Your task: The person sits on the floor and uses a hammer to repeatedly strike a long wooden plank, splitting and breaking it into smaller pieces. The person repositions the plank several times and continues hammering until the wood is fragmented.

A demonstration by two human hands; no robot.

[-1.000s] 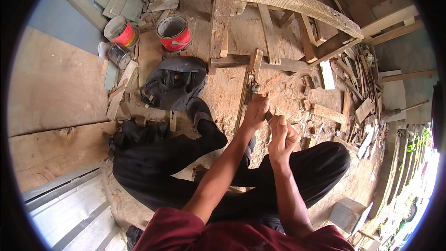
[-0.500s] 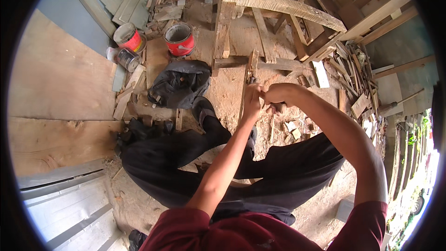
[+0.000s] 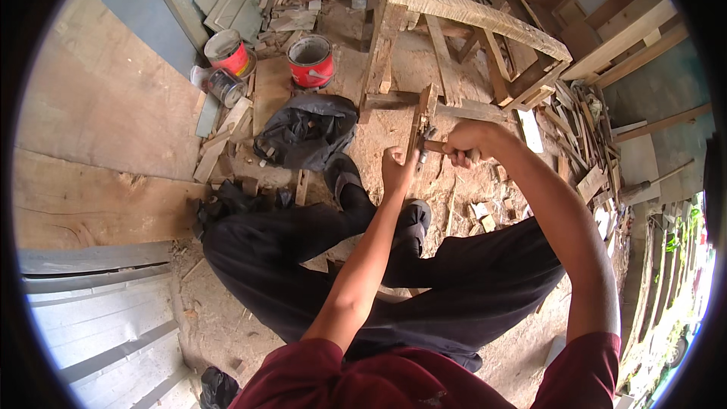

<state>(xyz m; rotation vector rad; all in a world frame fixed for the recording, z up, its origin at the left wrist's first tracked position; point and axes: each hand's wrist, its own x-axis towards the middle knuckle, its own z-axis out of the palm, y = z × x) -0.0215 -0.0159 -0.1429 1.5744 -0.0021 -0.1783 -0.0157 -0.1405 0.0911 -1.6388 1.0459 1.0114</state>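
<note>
My right hand (image 3: pixel 471 142) is closed round the wooden handle of a hammer (image 3: pixel 435 145), whose metal head is against or just beside a narrow wooden strip (image 3: pixel 421 117). The strip points away from me between my feet. My left hand (image 3: pixel 397 170) grips its near part, thumb on the left side; the fingers behind the wood are partly hidden. I cannot tell whether a nail is under the hammer head. Beyond the strip stands a rough wooden frame (image 3: pixel 485 19) with a curved top rail.
A black plastic bag (image 3: pixel 307 132) lies left of my hands, with a red bucket (image 3: pixel 310 60), another red can (image 3: pixel 227 53) and a tipped tin (image 3: pixel 226 87) behind it. Wood offcuts (image 3: pixel 481 216) lie near my right knee. Scrap strips (image 3: pixel 583 132) pile up along the right.
My hands were close together over the strip; my right hand has drawn to the right, and the hammer head now shows. The whole view has shifted slightly.
</note>
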